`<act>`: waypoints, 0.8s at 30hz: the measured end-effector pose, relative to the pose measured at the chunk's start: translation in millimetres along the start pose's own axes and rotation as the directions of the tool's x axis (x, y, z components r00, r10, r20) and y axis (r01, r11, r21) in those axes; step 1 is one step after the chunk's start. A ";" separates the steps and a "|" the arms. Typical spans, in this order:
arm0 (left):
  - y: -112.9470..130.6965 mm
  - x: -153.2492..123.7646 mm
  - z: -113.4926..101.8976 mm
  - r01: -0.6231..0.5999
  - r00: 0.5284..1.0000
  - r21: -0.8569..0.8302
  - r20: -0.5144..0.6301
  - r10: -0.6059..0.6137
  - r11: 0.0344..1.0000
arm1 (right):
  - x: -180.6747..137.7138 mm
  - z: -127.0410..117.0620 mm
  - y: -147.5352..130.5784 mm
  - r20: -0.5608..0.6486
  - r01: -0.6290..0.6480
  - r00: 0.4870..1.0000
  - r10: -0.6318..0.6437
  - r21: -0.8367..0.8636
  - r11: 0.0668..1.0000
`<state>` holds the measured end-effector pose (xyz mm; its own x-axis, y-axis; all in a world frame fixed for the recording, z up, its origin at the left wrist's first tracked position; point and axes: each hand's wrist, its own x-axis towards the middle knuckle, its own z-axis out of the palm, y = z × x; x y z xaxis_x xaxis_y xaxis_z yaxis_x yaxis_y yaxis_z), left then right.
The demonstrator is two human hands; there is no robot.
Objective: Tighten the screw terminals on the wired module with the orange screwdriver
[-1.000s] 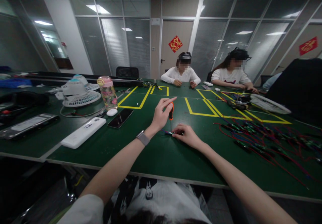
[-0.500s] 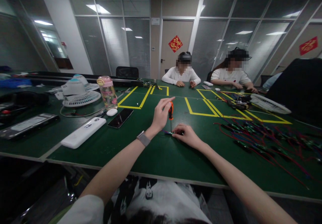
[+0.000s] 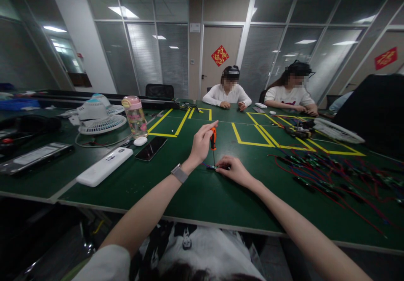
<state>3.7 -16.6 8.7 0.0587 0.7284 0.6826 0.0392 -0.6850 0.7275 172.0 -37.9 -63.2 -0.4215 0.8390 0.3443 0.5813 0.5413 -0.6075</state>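
My left hand [image 3: 201, 144] is closed on the orange and black handle of a screwdriver [image 3: 213, 140], which stands nearly upright with its shaft pointing down. The screwdriver's tip meets a small circuit board with thin wires [image 3: 211, 167] on the green table. Low on the table, my right hand [image 3: 232, 169] pinches the right end of that board, its fingers hiding part of it. A grey-banded watch sits on my left wrist.
Wired circuit boards [image 3: 331, 171] lie piled at the right. On the left are a white power bank [image 3: 105, 166], a black phone [image 3: 151, 148], a pink-lidded bottle [image 3: 135, 116] and white fans [image 3: 101, 123]. Yellow tape [image 3: 255, 143] marks the table. Two people sit opposite.
The screwdriver's handle and my left hand have shifted very slightly left. My right hand stays in place at the board.
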 end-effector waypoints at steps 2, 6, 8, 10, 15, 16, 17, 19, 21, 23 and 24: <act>-2.1 0.6 0.8 0.053 0.998 -0.065 0.021 -0.052 0.996 | 0.0 0.0 -0.2 -0.002 -0.006 1.000 0.006 0.003 1.000; 0.3 -1.0 1.9 -0.026 0.998 0.082 -0.062 0.032 0.996 | -0.1 -0.5 -1.6 0.001 -0.009 1.000 0.009 -0.004 1.000; 2.4 -2.0 1.6 -0.074 0.991 0.186 -0.094 0.092 0.980 | 0.0 -0.6 -2.0 0.001 -0.011 1.000 0.011 -0.009 1.000; 2.6 -2.3 1.0 -0.077 0.991 0.207 -0.092 0.098 0.975 | 0.2 -0.5 -1.8 -0.001 -0.011 1.000 0.011 -0.012 1.000; -3.7 -1.1 2.5 -0.039 0.999 0.023 0.001 0.039 0.999 | 0.5 0.2 0.7 0.003 0.002 1.000 -0.002 -0.010 1.000; -4.4 -1.2 3.2 -0.019 1.000 -0.018 0.016 0.019 1.000 | 0.5 0.2 1.2 0.004 0.003 1.000 -0.003 -0.008 1.000; -4.6 -1.6 4.0 0.000 1.000 -0.046 0.023 0.001 0.999 | 0.5 0.2 1.4 0.006 0.003 1.000 -0.003 -0.006 1.000; -2.8 -2.9 5.1 -0.005 1.000 -0.033 0.005 0.005 0.999 | 0.4 0.0 1.5 0.008 0.001 1.000 -0.001 -0.006 1.000; 0.8 -4.6 5.2 -0.064 0.997 0.078 -0.047 0.068 0.995 | 0.5 -0.2 1.1 0.010 -0.001 1.000 0.001 -0.010 1.000; 4.5 -6.2 4.7 -0.111 0.987 0.206 -0.090 0.132 0.972 | 0.6 -0.3 0.3 0.009 -0.003 1.000 0.003 -0.012 1.000; 5.7 -6.6 4.3 -0.117 0.985 0.247 -0.098 0.145 0.962 | 0.6 -0.4 -0.1 0.008 -0.004 1.000 0.004 -0.010 1.000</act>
<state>7.8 -25.4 8.0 -0.0345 0.6192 0.7845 0.2772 -0.7482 0.6028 172.0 -37.4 -62.7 -0.4245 0.8409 0.3357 0.5904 0.5382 -0.6015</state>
